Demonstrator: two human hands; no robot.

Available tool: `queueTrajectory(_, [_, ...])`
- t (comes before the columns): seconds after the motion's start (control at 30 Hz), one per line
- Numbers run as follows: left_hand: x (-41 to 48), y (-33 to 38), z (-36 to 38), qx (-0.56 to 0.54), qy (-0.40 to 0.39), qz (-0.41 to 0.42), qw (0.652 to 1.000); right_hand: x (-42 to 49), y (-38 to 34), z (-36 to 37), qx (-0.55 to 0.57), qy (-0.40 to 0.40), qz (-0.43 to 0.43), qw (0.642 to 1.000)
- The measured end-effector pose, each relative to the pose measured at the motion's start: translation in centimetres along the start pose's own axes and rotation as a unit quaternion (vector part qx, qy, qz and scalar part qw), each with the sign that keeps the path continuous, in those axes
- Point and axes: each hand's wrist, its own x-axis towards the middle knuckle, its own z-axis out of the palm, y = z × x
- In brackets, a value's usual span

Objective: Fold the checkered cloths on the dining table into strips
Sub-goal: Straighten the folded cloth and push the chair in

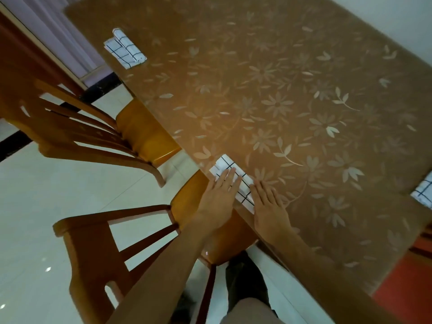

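Wooden chairs (145, 134) crowd the table's left edge, where a folded checkered cloth (125, 49) lies far off. My left hand (218, 199) presses flat, fingers straight, on the folded strip (243, 183) at the near edge. My right hand (268, 206), also flat, touches its other side. Bare floral tabletop (292, 94) stretches beyond to a third cloth (424, 190) at the right edge.

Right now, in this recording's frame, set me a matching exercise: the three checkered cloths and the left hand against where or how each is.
1 near cloth
2 far cloth
3 right cloth
4 left hand

a cut off by the picture's right edge
b flat, fingers straight
c pressed at the table's near edge
d untouched, near the far left corner

Pairs: 1-c, 2-d, 3-a, 4-b
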Motion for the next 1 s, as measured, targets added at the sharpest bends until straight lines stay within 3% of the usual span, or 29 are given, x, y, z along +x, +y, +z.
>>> queueTrajectory(0.2, [-7.7,-3.9,-2.9,-0.127,0.046,-0.008,0.991,-2.1,-6.8,-3.8,0.098,0.018,0.013,0.995])
queueTrajectory(0.4, [-19.8,-12.6,-4.3,-0.147,0.056,-0.014,0.988,-6.1,-19.6,-6.0,0.174,0.018,0.052,0.983])
queueTrajectory(0.67, [-33.2,-25.0,-7.4,-0.253,0.054,-0.121,0.958,-5.0,-35.4,-9.8,0.253,0.001,0.03,0.967])
queueTrajectory(0.87, [-34.8,-35.6,-8.9,-0.369,0.108,-0.186,0.904,1.4,-41.2,-13.2,0.271,-0.005,-0.012,0.963])
queueTrajectory(1.0, [-31.9,-41.7,-10.5,-0.393,0.118,-0.176,0.895,7.4,-43.2,-13.3,0.294,0.026,-0.006,0.956])
